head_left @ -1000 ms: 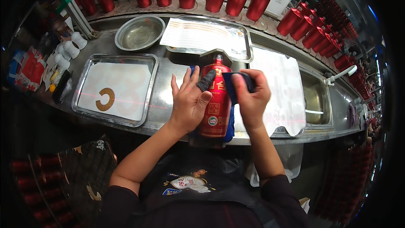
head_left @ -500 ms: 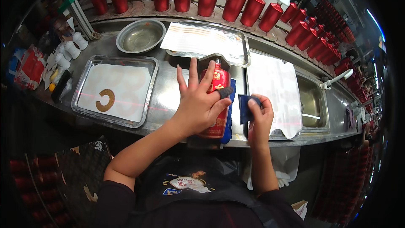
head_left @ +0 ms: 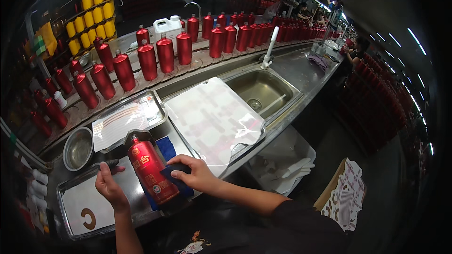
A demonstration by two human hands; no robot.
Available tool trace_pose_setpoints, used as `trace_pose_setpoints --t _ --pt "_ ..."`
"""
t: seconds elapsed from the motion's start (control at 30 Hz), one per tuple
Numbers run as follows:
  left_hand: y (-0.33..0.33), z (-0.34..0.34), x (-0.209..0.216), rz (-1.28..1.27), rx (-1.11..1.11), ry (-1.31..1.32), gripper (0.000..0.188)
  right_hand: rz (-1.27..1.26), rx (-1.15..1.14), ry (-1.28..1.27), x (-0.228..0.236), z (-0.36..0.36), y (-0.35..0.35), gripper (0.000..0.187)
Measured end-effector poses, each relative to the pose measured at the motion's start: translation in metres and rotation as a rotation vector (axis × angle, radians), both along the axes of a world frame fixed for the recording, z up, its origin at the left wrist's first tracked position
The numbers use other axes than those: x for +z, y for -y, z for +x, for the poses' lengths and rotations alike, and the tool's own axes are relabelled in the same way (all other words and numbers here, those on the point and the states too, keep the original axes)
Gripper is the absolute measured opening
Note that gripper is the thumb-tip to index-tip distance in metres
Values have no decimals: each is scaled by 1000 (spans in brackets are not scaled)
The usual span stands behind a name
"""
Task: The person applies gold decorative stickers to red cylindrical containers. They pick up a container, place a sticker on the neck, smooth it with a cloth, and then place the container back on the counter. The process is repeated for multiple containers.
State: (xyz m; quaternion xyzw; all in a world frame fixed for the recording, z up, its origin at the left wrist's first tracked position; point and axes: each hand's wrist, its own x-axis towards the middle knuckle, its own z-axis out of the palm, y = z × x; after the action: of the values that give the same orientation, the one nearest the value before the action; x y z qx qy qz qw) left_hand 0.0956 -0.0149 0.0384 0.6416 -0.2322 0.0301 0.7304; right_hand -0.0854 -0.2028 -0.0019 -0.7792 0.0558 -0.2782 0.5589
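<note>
A red metallic bottle (head_left: 149, 171) with gold print lies on a blue cloth (head_left: 165, 147). Its neck end rests in a dark angular holder (head_left: 137, 136). My right hand (head_left: 198, 175) pinches a dark blue flat scraper (head_left: 173, 171) between thumb and fingers, at the bottle's right side near its base. To the left of the bottle, my left hand (head_left: 111, 189) is raised with thumb and index finger apart, holding nothing. A black finger cover (head_left: 112, 163) sits on its index finger.
A tray (head_left: 61, 207) with a white sheet and a brown C-shaped piece (head_left: 88, 218) lies left. Beyond are a metal bowl (head_left: 78, 148) and a tray of striped sheets (head_left: 120, 124). A transfer sheet (head_left: 214, 117) lies beside the sink (head_left: 263, 91). Red bottles (head_left: 147, 61) line the conveyor.
My view has swung toward the right. The left hand has come off the bottle and moved to its left. My right hand has brought the scraper over to the bottle's side.
</note>
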Motion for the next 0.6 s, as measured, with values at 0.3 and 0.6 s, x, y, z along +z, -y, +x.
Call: trace_pose_setpoints --t 0.3,0.6 --pt "50 68 -20 479 -218 -17 50 71 -87 -165 16 -35 11 43" --pt "56 44 -1 499 -228 -46 63 -626 -28 -88 35 -16 -52 105"
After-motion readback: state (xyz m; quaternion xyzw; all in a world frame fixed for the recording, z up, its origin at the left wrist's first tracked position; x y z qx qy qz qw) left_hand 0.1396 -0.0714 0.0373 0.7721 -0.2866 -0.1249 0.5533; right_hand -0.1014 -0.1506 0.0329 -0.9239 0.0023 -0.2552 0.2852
